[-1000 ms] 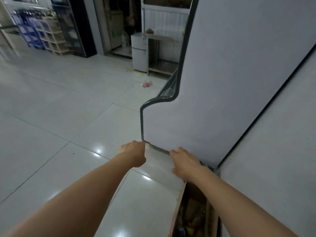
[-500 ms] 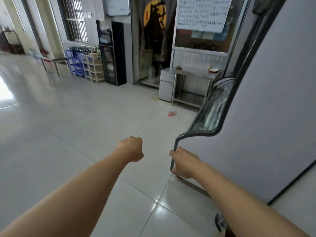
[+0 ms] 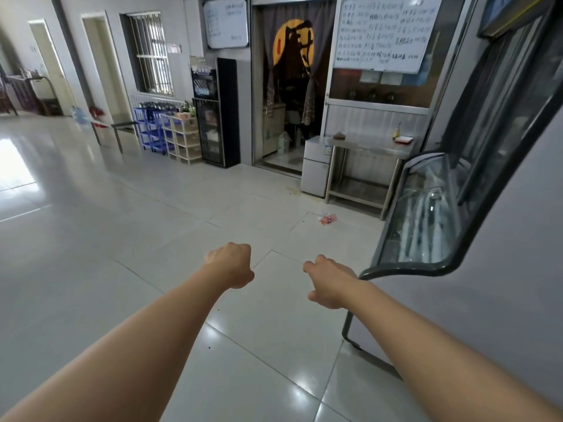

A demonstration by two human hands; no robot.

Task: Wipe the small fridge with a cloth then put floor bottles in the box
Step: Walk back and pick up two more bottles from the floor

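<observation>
Head view: left hand (image 3: 232, 264) and right hand (image 3: 327, 281) are curled, holding nothing, at frame centre. The small fridge (image 3: 316, 166) stands upper right of centre. No cloth is visible; approach apparently precedes wiping.

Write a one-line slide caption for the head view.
Both hands, left and right, curled and holding nothing, over the tiled floor beside a display freezer, small fridge far ahead.
</observation>
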